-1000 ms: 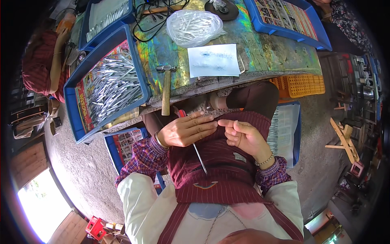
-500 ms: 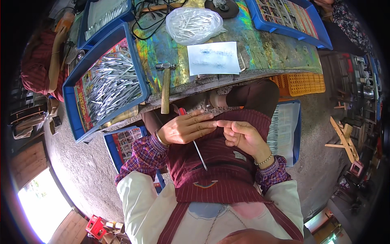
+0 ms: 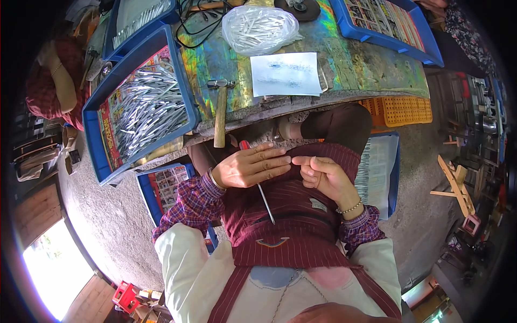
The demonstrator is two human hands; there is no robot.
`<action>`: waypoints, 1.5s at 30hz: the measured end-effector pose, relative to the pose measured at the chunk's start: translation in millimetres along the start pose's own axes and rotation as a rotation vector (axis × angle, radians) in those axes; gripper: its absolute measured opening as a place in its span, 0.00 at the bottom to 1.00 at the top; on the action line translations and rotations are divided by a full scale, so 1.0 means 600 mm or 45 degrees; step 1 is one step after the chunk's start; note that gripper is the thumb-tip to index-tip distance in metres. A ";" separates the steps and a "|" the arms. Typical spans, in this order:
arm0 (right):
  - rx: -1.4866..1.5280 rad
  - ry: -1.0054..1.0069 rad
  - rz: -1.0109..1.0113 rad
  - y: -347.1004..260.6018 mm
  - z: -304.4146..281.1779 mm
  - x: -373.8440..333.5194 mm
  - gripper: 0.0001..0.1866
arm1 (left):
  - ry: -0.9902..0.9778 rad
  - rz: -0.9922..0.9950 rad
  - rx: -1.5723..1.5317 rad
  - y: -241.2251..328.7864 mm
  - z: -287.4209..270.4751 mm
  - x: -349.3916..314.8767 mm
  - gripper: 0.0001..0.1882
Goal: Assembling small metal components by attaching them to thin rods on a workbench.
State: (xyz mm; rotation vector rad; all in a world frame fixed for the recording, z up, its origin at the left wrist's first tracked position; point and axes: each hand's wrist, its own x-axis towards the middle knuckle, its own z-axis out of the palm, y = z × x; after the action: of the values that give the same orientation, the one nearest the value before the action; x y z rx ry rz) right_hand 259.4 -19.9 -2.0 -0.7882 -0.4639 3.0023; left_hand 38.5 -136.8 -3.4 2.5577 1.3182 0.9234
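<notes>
From where I stand, the maroon apron (image 3: 291,218) is nearest, with the metal tip of the red-handled tool (image 3: 265,202) pointing down at its lap; I'd want that tip angled away from the body. The tool slants under the left hand (image 3: 250,168), whose fingers lie long and nearly flat; the thumb is hidden, so I can't tell how firmly it is clasped. A sure grip on the handle would stop it slipping. The right hand (image 3: 328,177) has its index finger stretched out, just beside the left fingertips, with the others curled; I can't tell if it pinches anything. Light, unhurried fingertips would suit such close work. Beyond, the hammer (image 3: 220,116) has its handle jutting past the edge of the counter (image 3: 371,72), so forearms should lift clear of it before reaching to the metal pieces (image 3: 153,105) in the blue tray (image 3: 96,145).
</notes>
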 end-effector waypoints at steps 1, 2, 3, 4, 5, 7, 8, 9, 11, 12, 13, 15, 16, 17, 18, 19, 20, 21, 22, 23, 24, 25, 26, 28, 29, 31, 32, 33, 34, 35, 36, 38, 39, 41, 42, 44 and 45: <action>0.001 0.001 0.001 0.000 0.001 0.000 0.21 | 0.003 -0.010 -0.004 0.000 0.000 0.000 0.20; -0.010 0.000 -0.001 0.000 0.002 0.000 0.21 | 0.003 -0.011 -0.005 -0.001 0.000 -0.001 0.20; -0.020 -0.002 -0.003 0.000 0.002 -0.001 0.21 | -0.004 -0.011 -0.007 -0.001 0.000 -0.002 0.21; -0.020 -0.001 -0.002 0.001 0.002 0.000 0.21 | -0.012 -0.012 -0.009 -0.001 0.000 -0.002 0.21; -0.034 0.001 -0.001 0.002 0.002 0.000 0.21 | -0.011 -0.012 -0.010 -0.001 0.000 -0.003 0.21; -0.047 0.004 0.000 0.003 0.002 0.001 0.21 | -0.010 -0.024 -0.004 -0.001 0.001 -0.003 0.21; -0.059 0.005 0.001 0.004 0.002 0.001 0.21 | -0.010 -0.024 -0.004 -0.001 0.002 -0.004 0.21; -0.070 0.005 0.002 0.004 0.002 0.000 0.20 | 0.001 -0.028 -0.003 -0.001 0.004 -0.005 0.21; -0.074 0.015 0.008 0.003 0.006 0.000 0.20 | 0.013 -0.033 -0.001 -0.002 0.005 -0.006 0.21; -0.077 0.026 0.013 0.004 0.007 0.000 0.20 | -0.001 -0.029 0.012 -0.003 0.005 -0.007 0.21; -0.078 0.026 0.013 0.004 0.007 -0.001 0.20 | -0.016 -0.025 0.024 -0.003 0.004 -0.007 0.20; -0.105 0.044 0.012 0.006 0.007 -0.001 0.21 | -0.021 -0.033 0.018 -0.002 0.005 -0.006 0.20; -0.106 0.044 0.012 0.005 0.006 0.000 0.21 | -0.027 -0.040 0.011 -0.002 0.003 -0.004 0.20; -0.104 0.000 0.019 0.004 0.005 -0.001 0.21 | -0.027 -0.040 0.011 -0.002 0.002 -0.002 0.20; -0.103 -0.043 0.027 0.003 0.003 -0.001 0.20 | -0.040 -0.066 0.005 -0.001 0.000 -0.001 0.20; -0.103 -0.045 0.028 0.005 -0.004 -0.001 0.20 | -0.053 -0.093 0.003 0.000 -0.002 0.000 0.21; 0.039 -0.293 0.051 0.008 -0.016 0.000 0.19 | -0.053 -0.094 0.004 0.000 -0.001 -0.001 0.21; 0.182 -0.540 0.074 0.010 -0.023 0.000 0.18 | -0.052 -0.112 0.000 -0.001 0.001 -0.002 0.20; 0.183 -0.536 0.070 0.010 -0.021 0.001 0.18 | -0.050 -0.125 -0.009 -0.003 0.001 0.000 0.20; 0.200 -0.395 0.010 0.009 -0.016 0.004 0.18 | -0.049 -0.121 -0.013 -0.002 0.002 0.000 0.20; 0.217 -0.253 -0.051 0.009 -0.010 0.007 0.20 | -0.007 -0.126 -0.041 -0.001 0.002 0.001 0.20; 0.215 -0.245 -0.058 0.008 0.000 0.008 0.20 | 0.038 -0.129 -0.071 0.000 0.004 0.005 0.20; 0.336 -0.075 -0.061 0.007 0.013 0.010 0.21 | 0.042 -0.120 -0.078 0.002 0.006 0.004 0.20; 0.452 0.109 -0.086 0.008 0.010 0.013 0.22 | 0.123 -0.221 -0.128 0.005 0.009 0.001 0.21; 0.534 -0.045 -0.118 0.014 -0.009 0.019 0.22 | 0.269 -0.215 -0.148 0.004 0.010 0.007 0.20; 0.643 -0.207 -0.153 0.019 -0.028 0.025 0.23 | 0.320 -0.355 -0.299 0.008 0.004 0.002 0.18; 0.642 -0.203 -0.164 0.020 -0.031 0.026 0.23 | 0.364 -0.512 -0.440 0.010 0.002 0.000 0.16; 0.641 -0.205 -0.163 0.021 -0.035 0.026 0.23 | 0.483 -0.563 -0.405 0.010 0.007 0.001 0.12; 0.639 -0.211 -0.158 0.021 -0.036 0.027 0.23 | 0.482 -0.558 -0.407 0.010 0.002 0.002 0.12; 0.640 -0.211 -0.162 0.021 -0.035 0.028 0.23 | 0.538 -0.702 -0.478 0.010 -0.006 0.001 0.13; 0.642 -0.202 -0.155 0.020 -0.034 0.028 0.23 | 0.593 -0.848 -0.547 0.009 -0.015 0.002 0.14; 0.645 -0.191 -0.163 0.015 -0.035 0.025 0.23 | 0.617 -0.926 -0.608 0.004 -0.030 0.013 0.11; 0.642 -0.195 -0.159 0.011 -0.036 0.026 0.22 | 0.673 -1.065 -0.659 0.002 -0.041 0.018 0.11; 0.648 -0.221 -0.141 0.013 -0.033 0.031 0.22 | 0.833 -1.152 -0.783 -0.003 -0.066 0.025 0.09; 0.598 -0.174 -0.118 0.013 -0.027 0.032 0.22 | 0.791 -1.216 -0.705 -0.010 -0.083 0.016 0.09; 0.544 -0.207 -0.043 0.022 -0.004 0.050 0.22 | 0.702 -1.364 -0.387 -0.008 -0.139 0.041 0.08; 0.312 -0.082 -0.017 0.030 0.008 0.052 0.18 | 0.836 -1.329 -0.405 -0.015 -0.147 0.059 0.08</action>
State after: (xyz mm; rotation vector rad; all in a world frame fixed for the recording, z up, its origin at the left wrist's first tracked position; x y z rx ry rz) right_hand 231.0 -36.0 -18.0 -0.6684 -0.0962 2.9989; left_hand -2.3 -118.6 80.6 1.0258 2.0668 1.5185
